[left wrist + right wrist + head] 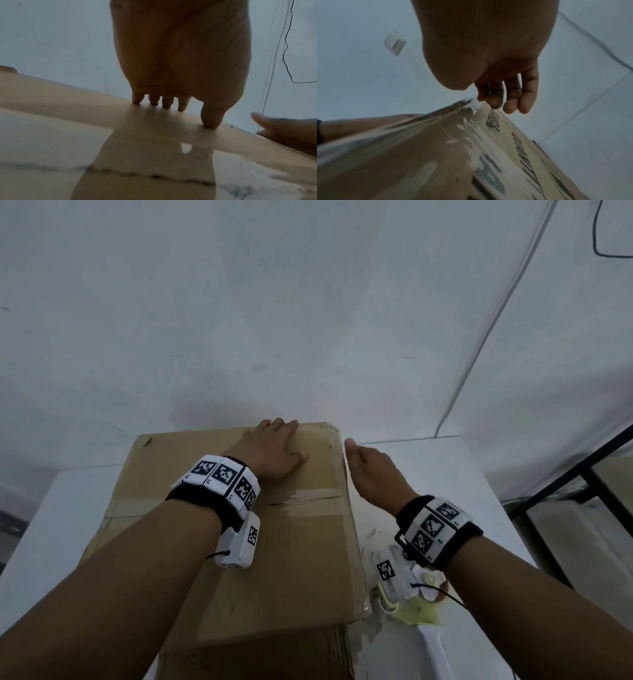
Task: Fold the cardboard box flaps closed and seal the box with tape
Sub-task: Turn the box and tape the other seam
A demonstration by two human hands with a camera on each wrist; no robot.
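A brown cardboard box [281, 559] stands on the white table [455, 474] with its top flaps folded shut. Glossy clear tape [308, 496] runs across the middle seam and over the right edge. My left hand [274, 446] lies flat on the far part of the top, and its fingertips [154, 103] touch the far edge. My right hand [370, 470] is beside the box's upper right edge, its straight fingers [510, 106] against the printed side wall [513, 155]. A pale yellow tape dispenser [414, 607] with a white handle lies on the table under my right wrist.
A second piece of cardboard [257, 659] sits under the box at the front. A black metal frame [582, 474] stands right of the table. A thin conduit [479, 354] and a dark cable run down the white wall behind. A light switch [394, 44] is on the wall.
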